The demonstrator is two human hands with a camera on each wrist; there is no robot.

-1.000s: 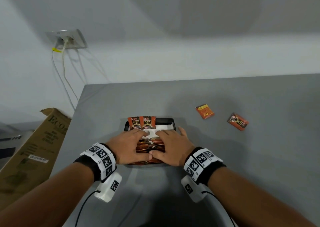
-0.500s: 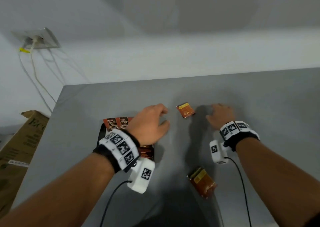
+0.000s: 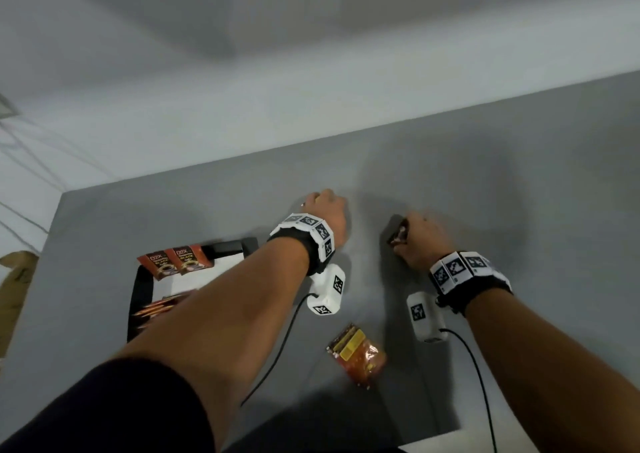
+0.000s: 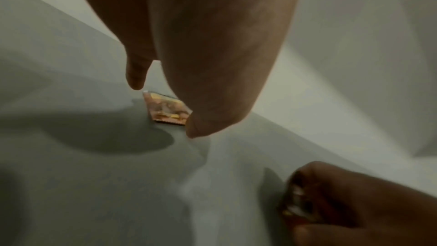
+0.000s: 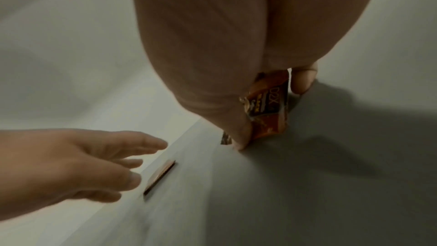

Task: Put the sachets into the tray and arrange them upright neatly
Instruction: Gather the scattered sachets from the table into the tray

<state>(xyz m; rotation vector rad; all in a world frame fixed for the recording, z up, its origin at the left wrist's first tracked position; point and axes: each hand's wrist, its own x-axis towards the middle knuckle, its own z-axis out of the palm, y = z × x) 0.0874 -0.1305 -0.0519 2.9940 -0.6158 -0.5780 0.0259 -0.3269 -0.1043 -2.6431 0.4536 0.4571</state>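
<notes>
Reaching both hands out past the tray [image 3: 138,290], I have two loose sachets in play at the far middle of the grey table [image 3: 519,175]. My right hand [image 3: 420,241] has its thumb and fingers pinched round one sachet [image 5: 268,111], tilted up on its edge with its lower end at the tabletop. My left hand [image 3: 325,215] is over a second sachet [image 4: 166,108] that lies flat; its fingers are spread and relaxed, with nothing in them yet (whether a fingertip already touches the packet I cannot tell). A third loose sachet [image 3: 356,354] lies flat on the near side, between my forearms and well apart from the tray. In the tray, at the left, two sachets [image 3: 175,260] stand upright side by side at the far end, and a row of others [image 3: 156,309] shows near them, partly hidden by my left forearm, so I cannot judge how straight they stand. By my reckoning the job is well along: three packets remain outside, one already gripped, and the tidying follows.
</notes>
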